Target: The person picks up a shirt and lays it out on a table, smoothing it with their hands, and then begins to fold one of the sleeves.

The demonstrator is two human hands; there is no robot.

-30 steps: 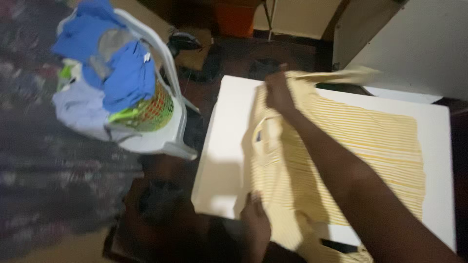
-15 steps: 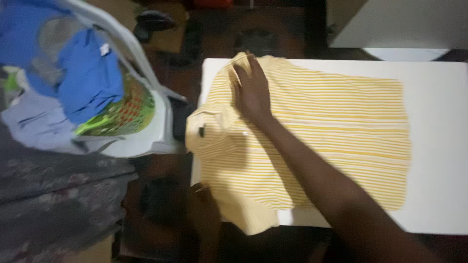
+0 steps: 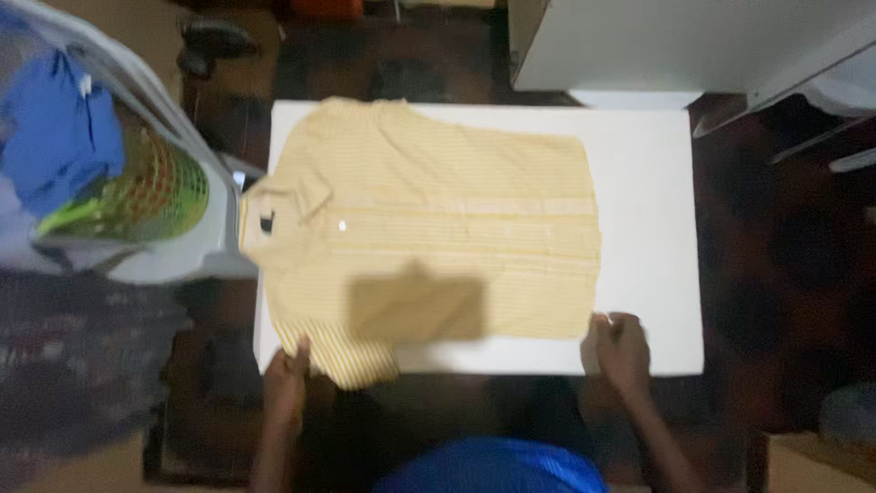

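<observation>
I see yellow striped shirt flat on white tabletop, collar toward 9 o'clock. Left hand pinches sleeve edge at 7 o'clock corner. Right hand grips hem corner at 5 o'clock. Laundry basket with blue clothes at 9 o'clock, off tabletop.

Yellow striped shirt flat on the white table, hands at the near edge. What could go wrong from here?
1. The yellow striped shirt hangs its collar end and near sleeve past the white rectangular table; a tug might drag it off.
2. The left hand pinches the sleeve while the right hand sits at the hem corner; uneven pulls could skew or wrinkle it.
3. The white plastic chair with the green laundry basket stands close to the collar, which may snag.
</observation>
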